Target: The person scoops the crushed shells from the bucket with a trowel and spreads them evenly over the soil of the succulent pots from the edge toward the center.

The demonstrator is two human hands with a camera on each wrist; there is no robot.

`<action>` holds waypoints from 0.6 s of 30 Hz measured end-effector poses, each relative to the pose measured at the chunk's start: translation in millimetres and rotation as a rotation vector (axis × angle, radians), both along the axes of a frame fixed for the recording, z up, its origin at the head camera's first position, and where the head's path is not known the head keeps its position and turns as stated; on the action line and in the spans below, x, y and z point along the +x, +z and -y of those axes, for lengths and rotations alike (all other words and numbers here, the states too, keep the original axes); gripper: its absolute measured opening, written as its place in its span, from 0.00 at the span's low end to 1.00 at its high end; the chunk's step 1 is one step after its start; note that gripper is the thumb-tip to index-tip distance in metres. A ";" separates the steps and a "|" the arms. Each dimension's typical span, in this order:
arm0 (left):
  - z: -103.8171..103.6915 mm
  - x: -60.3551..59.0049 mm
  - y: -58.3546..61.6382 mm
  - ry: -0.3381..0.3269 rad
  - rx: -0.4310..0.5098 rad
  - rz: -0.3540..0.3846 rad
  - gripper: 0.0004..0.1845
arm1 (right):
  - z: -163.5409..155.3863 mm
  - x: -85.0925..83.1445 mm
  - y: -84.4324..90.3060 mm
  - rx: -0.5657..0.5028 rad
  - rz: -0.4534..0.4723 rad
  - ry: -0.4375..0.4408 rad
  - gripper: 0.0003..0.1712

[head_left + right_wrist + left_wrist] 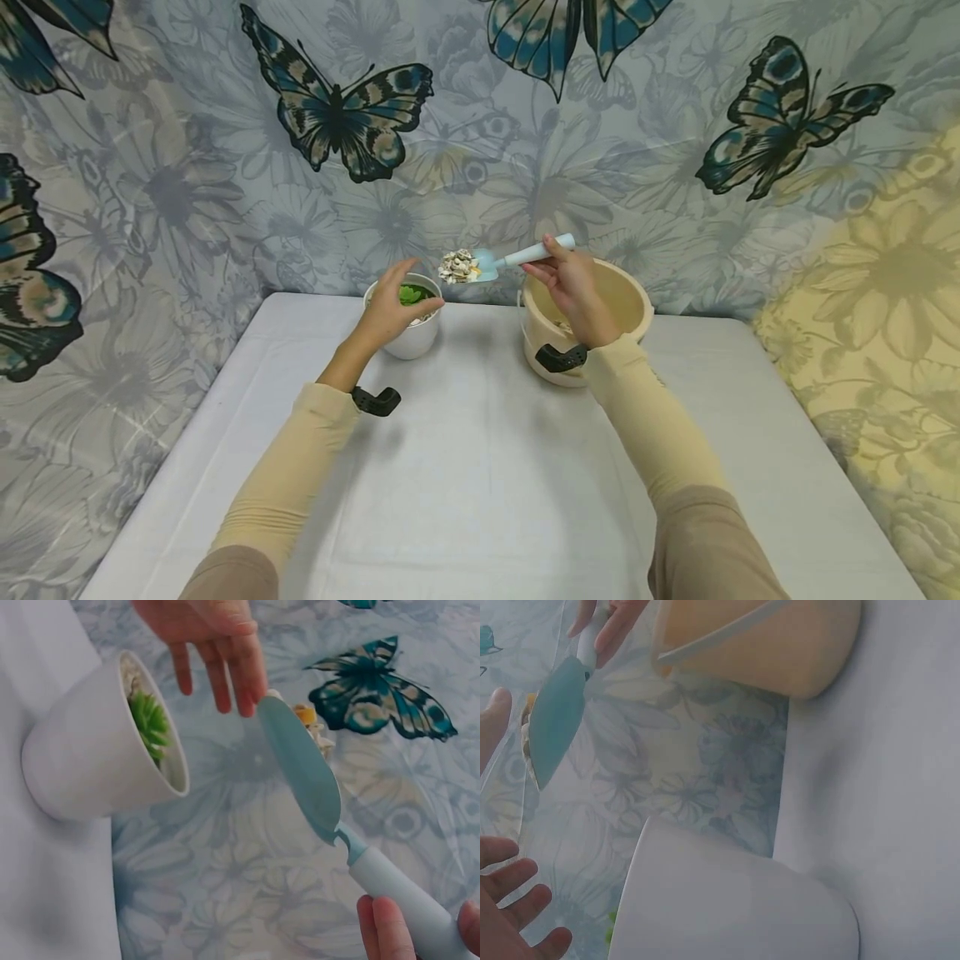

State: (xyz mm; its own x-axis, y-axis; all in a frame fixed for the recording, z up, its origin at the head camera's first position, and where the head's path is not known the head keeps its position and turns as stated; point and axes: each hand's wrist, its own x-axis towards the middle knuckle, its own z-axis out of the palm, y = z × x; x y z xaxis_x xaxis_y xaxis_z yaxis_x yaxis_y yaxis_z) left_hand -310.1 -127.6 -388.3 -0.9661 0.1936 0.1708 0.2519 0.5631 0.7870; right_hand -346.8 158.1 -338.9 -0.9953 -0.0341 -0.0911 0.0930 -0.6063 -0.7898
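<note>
1. Two containers sit at the table's (480,500) far edge by the butterfly backdrop (525,167): white pot (411,333) left, beige bucket (600,333) right; near half is open.
2. Right hand (573,287) grips the blue scoop (510,258) above the gap, long axis left-right, loaded blade pointing left at the pot.
3. Left hand (393,304) rests over the pot rim, fingers relaxed, holding nothing.
</note>
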 end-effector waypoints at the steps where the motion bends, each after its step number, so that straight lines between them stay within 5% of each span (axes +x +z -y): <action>1: 1.6 0.2 0.4 0.004 0.001 0.000 0.48 | 2.3 -0.6 -0.2 0.008 0.002 -0.008 0.05; 18: 34.4 -1.3 -5.7 0.067 -0.010 0.049 0.54 | 43.6 -6.6 -5.6 0.082 -0.014 -0.064 0.05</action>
State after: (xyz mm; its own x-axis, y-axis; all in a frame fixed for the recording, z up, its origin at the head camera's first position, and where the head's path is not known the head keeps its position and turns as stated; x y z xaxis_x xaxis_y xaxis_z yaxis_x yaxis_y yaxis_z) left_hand -311.4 -162.0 -394.0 -0.9841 0.1299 0.1209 0.1745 0.5853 0.7918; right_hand -353.4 114.5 -344.6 -0.9964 0.0363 -0.0769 0.0448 -0.5441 -0.8378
